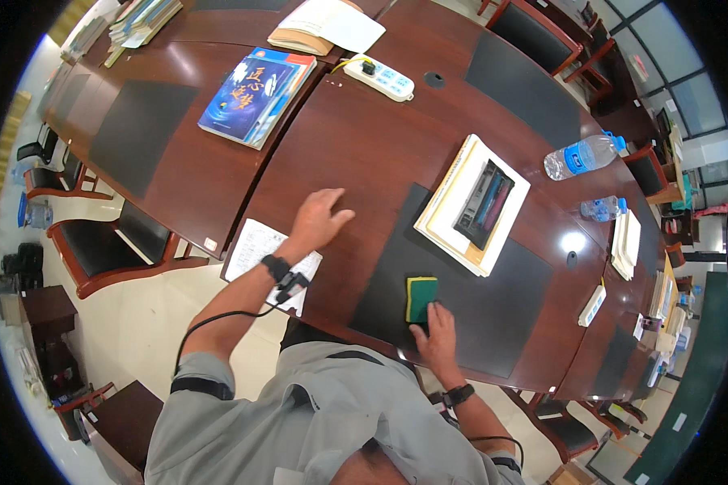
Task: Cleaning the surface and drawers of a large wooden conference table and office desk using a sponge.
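Observation:
My left hand (319, 217) is open, fingers apart, over the dark wooden table (283, 170), just above and right of a sheet of handwritten paper (251, 250). My right hand (437, 339) is open, its fingertips at the lower edge of a small green and yellow sponge (419, 297) on a black desk mat (380, 250). Above the sponge lies a stack of papers (441, 226) with a black cassette-like case (481, 202) on top. Both wrists wear black straps with cables.
Books (247, 97), an open book (323, 28), power strips (376, 77) (592, 305) and two water bottles (582, 158) (600, 208) lie on the table. Paper stacks (627, 242) sit at the right, book piles (141, 20) at the upper left. Black chairs (101, 250) line the edges.

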`<state>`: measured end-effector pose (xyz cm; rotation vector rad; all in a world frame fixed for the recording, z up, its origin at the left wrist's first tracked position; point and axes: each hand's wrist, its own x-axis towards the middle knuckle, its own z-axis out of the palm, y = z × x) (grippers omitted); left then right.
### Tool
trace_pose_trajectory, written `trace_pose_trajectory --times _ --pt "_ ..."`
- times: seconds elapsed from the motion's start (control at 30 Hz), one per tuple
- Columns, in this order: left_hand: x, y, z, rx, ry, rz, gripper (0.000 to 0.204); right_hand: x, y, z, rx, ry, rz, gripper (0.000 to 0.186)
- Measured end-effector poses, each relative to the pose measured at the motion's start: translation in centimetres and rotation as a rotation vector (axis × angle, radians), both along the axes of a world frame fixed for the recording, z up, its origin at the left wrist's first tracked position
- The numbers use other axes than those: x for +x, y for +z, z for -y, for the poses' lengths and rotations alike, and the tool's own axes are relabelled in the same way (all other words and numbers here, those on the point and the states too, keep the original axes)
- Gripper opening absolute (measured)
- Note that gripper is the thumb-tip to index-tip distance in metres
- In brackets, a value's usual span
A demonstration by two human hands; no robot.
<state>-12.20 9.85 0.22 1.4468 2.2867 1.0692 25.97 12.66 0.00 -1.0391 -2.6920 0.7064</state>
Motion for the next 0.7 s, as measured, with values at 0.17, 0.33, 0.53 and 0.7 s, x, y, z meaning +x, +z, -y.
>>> trace_pose_trajectory --times 0.17,0.33,0.53,0.7 --pt "-5.2 1.0 7.4 -0.118 0.074 -0.154 0.044 -5.1 -0.3 1.4 0.038 0.143 0.014 0.057" --pt "-6.1 -0.5 13.3 -0.242 0.050 -0.200 0.045 -12.9 0.9 0.3 0.056 0.148 0.030 0.061" --pt "-6.9 -0.4 15.8 -0.220 0.050 -0.189 0.044 -23.2 -1.0 -0.6 0.075 0.102 -0.019 0.060" --pt "-11.1 0.3 16.4 -0.177 0.134 -0.211 0.044 -30.0 -0.6 -1.2 0.117 0.032 0.012 0.065"
